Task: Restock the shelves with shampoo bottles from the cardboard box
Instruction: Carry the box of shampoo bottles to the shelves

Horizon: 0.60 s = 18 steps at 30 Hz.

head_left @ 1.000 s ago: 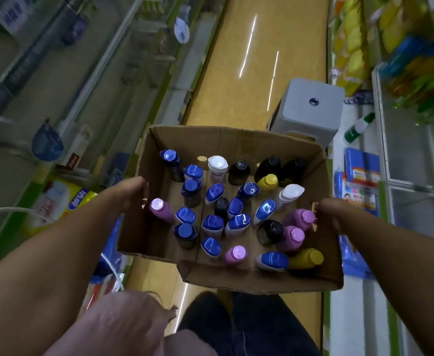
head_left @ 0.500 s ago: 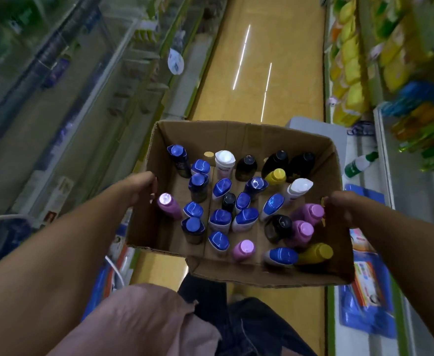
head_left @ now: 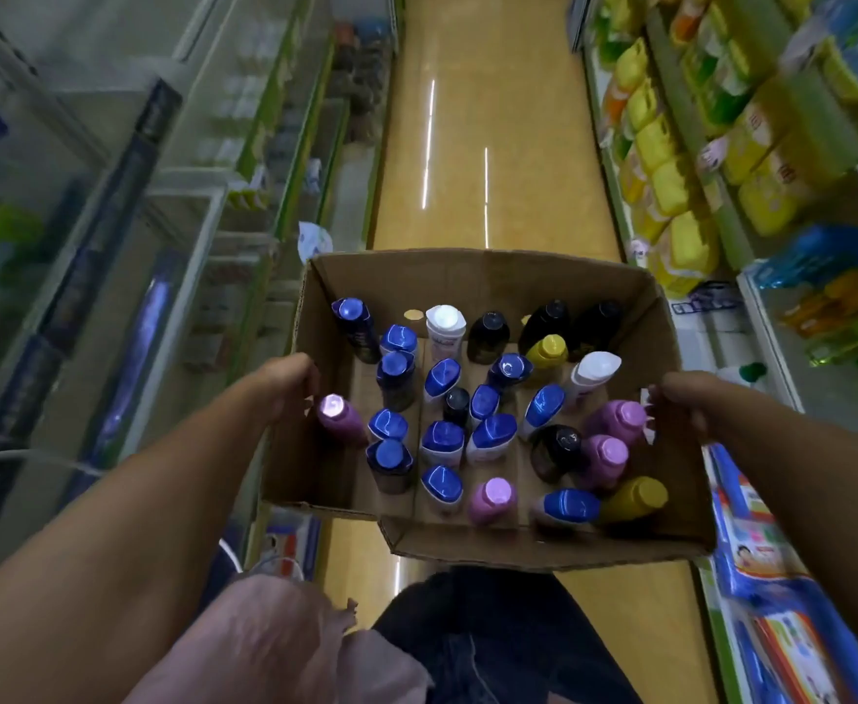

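Note:
An open cardboard box hangs in front of me above the aisle floor, carried between both hands. My left hand grips its left wall, fingers curled over the rim. My right hand grips the right wall the same way. Inside stand several shampoo bottles: blue-capped ones, purple ones, black ones, white ones and yellow ones. A few near the front lie tilted.
A yellow-tiled aisle floor runs ahead. Glass-fronted shelves line the left. Shelves with yellow packs and green and blue goods line the right. Blue packets lie on the low right shelf.
The box has risen and moved forward along the aisle with both hands still on it. The grey stool seen ahead earlier is out of view.

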Tool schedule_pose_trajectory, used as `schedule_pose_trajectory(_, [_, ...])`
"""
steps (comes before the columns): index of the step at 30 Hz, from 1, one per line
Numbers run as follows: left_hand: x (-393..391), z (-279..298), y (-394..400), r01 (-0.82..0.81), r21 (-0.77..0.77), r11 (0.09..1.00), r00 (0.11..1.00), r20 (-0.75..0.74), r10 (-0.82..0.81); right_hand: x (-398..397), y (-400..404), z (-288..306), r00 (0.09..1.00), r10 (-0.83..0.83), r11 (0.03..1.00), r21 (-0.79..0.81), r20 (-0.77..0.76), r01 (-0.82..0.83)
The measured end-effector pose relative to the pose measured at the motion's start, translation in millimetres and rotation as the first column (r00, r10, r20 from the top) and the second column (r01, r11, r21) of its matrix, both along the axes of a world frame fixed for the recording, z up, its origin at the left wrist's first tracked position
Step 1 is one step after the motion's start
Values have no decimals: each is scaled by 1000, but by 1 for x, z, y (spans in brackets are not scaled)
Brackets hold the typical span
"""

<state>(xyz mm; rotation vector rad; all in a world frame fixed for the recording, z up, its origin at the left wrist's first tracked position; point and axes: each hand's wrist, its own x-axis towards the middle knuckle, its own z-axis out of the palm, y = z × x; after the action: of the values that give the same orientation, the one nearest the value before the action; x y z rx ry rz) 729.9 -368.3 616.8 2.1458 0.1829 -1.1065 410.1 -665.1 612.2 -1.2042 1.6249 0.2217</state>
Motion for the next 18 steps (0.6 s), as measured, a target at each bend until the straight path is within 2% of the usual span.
schedule_pose_trajectory(9, [133, -2, -125, 65, 50, 997, 998, 0, -65, 118, -109, 1, 999, -7, 999, 41, 51, 5])
schedule_pose_trajectory(14, [203, -1, -200, 99, 35, 995, 995, -13, -98, 172, -176, -6, 999, -41, 996, 78, 5, 40])
schedule_pose_trajectory(18, [255, 1, -263, 188, 57, 980, 982, -9, -188, 203, -224, -7, 998, -68, 996, 53, -16, 69])
